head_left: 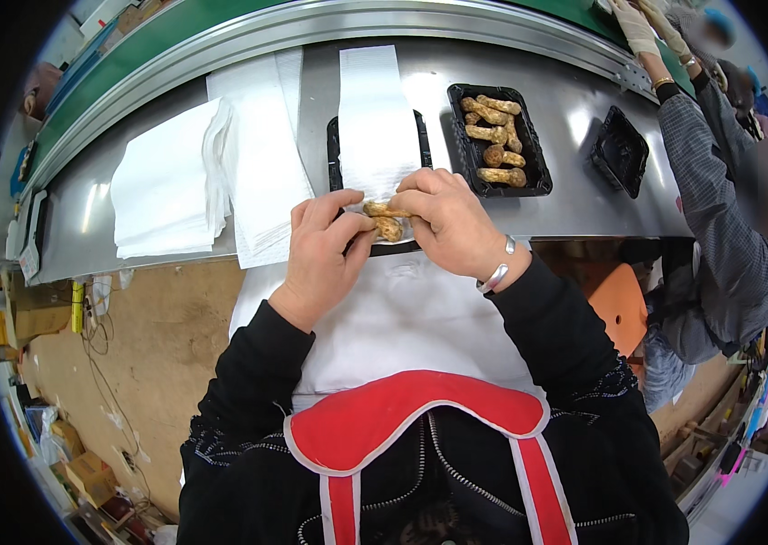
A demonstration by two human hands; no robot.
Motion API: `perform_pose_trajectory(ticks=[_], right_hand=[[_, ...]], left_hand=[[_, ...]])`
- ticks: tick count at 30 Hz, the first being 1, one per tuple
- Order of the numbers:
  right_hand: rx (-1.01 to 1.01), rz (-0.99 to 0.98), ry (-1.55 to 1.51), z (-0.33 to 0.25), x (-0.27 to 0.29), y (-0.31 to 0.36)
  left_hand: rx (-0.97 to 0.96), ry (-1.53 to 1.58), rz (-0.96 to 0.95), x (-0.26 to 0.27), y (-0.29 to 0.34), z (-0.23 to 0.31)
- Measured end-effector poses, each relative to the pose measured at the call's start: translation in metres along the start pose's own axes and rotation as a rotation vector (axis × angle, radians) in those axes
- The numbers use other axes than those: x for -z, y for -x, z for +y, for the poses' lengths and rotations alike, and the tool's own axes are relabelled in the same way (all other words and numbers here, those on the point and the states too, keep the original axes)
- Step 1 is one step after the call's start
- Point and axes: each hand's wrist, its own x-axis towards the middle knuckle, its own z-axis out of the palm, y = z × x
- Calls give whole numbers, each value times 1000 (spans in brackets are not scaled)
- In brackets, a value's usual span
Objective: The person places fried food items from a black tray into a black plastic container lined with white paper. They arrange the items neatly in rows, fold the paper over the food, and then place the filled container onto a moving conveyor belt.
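A black plastic tray (334,153) lies in front of me, with a long white paper sheet (375,109) laid in it and reaching out past its far edge. At the tray's near end are two brown-and-tan mushrooms (389,231), side by side on the paper. My right hand (447,222), with a silver bracelet at the wrist, pinches the upper mushroom between thumb and fingers. My left hand (325,250) is curled, its fingertips closed on the left side of the mushrooms. The fingers partly hide both mushrooms and the tray's near edge.
Right of my tray stands a black tray (536,173) holding several mushrooms. A smaller black tray (620,150) lies farther right. Stacked white paper sheets (166,182) are on the left of the metal table (311,68). A co-worker's sleeve (706,173) borders the right side.
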Motion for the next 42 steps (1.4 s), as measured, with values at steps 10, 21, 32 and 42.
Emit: perform_pose_trajectory(ticks=[10, 21, 32, 42], right_hand=[[2, -11, 138, 0, 7, -14], [88, -180, 192, 8, 22, -36], [-5, -296, 142, -2, 25, -54], [30, -277, 158, 4, 24, -42]], left_hand=[[8, -57, -368, 21, -50, 0], [-79, -98, -198, -10, -40, -9], [-2, -89, -326, -1, -45, -9], [71, -18, -392, -2, -40, -14]])
